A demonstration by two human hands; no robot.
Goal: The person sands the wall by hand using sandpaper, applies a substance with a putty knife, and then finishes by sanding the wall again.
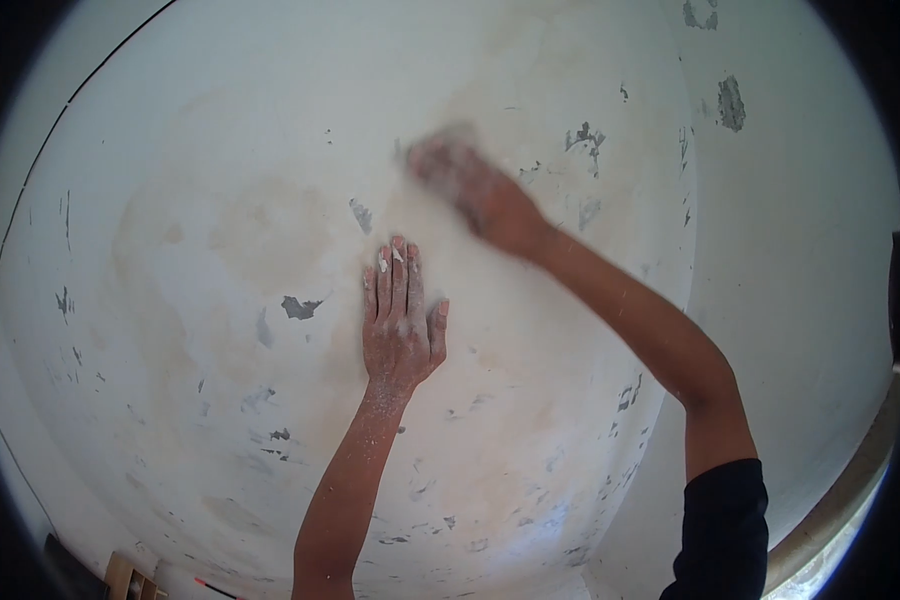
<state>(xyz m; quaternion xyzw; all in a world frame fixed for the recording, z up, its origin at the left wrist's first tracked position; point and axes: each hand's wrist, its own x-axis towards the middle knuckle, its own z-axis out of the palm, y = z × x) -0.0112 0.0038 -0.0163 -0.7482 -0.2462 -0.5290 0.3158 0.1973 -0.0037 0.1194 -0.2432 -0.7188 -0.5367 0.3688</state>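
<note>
My left hand (pixel 400 330) lies flat against a pale wall (pixel 520 340), fingers stretched upward and thumb out to the side. White dust and flakes coat its fingers and back. Higher up and to the right, my right hand (pixel 465 185) is at the wall, smeared by motion; its fingers and anything in them cannot be made out. Around the hands the wall shows beige stains and grey bare patches. One grey patch (pixel 300 307) is left of my left hand, and a smaller grey patch (pixel 361 215) sits just above its fingertips.
A dark cable (pixel 38 160) runs down the wall at the upper left. The adjoining wall (pixel 770 250) meets this one at a corner on the right. At the bottom left are a wooden object (pixel 122 578) and a thin red-and-black item (pixel 215 588). A curved edge (pixel 835 515) borders brightness at lower right.
</note>
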